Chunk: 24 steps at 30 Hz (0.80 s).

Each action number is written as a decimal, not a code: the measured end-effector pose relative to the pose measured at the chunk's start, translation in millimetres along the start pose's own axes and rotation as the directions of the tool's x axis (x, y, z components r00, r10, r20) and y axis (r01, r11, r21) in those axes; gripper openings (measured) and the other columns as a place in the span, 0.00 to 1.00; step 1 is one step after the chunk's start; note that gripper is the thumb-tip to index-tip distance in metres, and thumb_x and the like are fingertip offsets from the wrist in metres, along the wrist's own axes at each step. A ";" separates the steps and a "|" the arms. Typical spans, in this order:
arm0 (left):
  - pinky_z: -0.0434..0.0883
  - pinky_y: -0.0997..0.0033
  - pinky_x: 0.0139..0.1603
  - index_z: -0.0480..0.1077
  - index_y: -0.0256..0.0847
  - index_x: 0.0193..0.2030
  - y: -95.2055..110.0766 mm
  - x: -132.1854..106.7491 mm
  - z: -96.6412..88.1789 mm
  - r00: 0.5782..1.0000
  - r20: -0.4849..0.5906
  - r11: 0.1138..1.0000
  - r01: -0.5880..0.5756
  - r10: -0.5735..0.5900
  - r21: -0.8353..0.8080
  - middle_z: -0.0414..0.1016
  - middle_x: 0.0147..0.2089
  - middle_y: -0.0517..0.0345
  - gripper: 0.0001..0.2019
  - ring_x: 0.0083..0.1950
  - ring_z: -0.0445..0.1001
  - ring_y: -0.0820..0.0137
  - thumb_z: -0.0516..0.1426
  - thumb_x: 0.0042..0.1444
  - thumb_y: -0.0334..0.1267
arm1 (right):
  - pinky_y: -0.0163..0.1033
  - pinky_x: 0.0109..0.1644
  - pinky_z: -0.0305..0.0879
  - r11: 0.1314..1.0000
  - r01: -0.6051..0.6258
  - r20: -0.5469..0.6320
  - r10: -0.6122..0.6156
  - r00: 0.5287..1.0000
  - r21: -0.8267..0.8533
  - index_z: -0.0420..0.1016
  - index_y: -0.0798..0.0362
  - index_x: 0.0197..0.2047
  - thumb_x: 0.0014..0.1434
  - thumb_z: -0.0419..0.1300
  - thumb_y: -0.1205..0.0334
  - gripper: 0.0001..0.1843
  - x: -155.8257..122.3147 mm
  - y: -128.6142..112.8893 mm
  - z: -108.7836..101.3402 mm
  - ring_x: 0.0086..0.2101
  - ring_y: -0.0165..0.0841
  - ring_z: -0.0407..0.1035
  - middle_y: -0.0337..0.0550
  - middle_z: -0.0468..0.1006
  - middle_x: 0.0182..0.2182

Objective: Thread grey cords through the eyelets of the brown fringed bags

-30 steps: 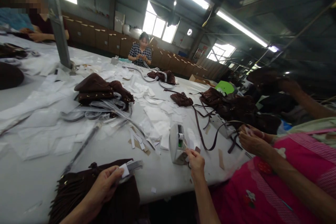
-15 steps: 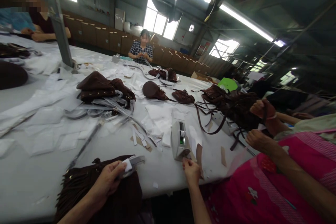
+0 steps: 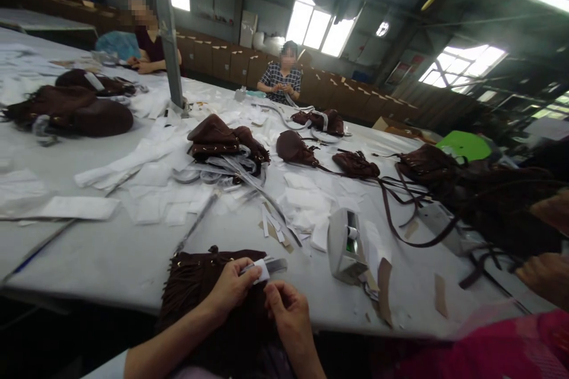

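A dark brown fringed bag [image 3: 200, 284] lies at the near edge of the white table [image 3: 111, 249], right in front of me. My left hand [image 3: 231, 287] rests on it and pinches a small white wrapped piece [image 3: 262, 269] at the bag's grey strap end. My right hand [image 3: 287, 311] is curled beside it, fingers touching the same piece. A grey tape dispenser [image 3: 347, 246] stands on the table to the right of my hands.
Several brown bags [image 3: 222, 142] with straps and loose white paper pieces [image 3: 151, 201] cover the table. A person in pink [image 3: 511, 343] sits close on my right with a hand [image 3: 542, 275] near bag straps. Two more people [image 3: 282, 77] sit across. A metal post [image 3: 171, 41] rises from the table.
My right hand has left the tape dispenser and come over to the white piece held in my left hand. The view has turned left and down.
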<state>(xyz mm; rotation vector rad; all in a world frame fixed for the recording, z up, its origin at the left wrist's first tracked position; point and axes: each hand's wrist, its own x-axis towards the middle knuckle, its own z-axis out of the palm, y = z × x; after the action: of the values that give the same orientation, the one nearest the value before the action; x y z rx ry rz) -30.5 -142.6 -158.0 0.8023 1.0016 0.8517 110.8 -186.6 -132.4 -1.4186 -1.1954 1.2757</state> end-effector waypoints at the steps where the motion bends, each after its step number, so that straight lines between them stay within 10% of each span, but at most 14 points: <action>1: 0.43 0.81 0.11 0.61 0.40 0.27 -0.4 -0.1 -0.2 1.000 -0.006 1.000 -0.002 0.002 0.008 0.53 0.15 0.74 0.20 0.12 0.46 0.83 0.60 0.48 0.54 | 0.30 0.22 0.55 1.000 -0.004 -0.010 0.004 1.000 -0.003 0.72 0.56 0.27 0.55 0.60 0.45 0.21 3.1 3.6 1.9 0.19 0.25 0.58 0.34 0.65 0.17; 24: 0.38 0.82 0.10 0.57 0.42 0.27 6.6 0.9 -1.6 0.997 0.050 0.987 0.072 -0.065 -0.144 0.54 0.16 0.74 0.19 0.11 0.43 0.85 0.58 0.51 0.54 | 0.31 0.19 0.46 0.988 -0.131 -0.095 0.138 0.986 0.076 0.68 0.56 0.20 0.47 0.63 0.39 0.26 24.9 22.4 18.4 0.15 0.23 0.51 0.33 0.62 0.13</action>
<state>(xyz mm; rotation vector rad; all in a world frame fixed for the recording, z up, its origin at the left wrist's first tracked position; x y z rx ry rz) -33.3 -138.6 -153.1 0.6568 0.9107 0.8340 95.3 -165.9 -160.4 -1.5145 -0.9936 1.3092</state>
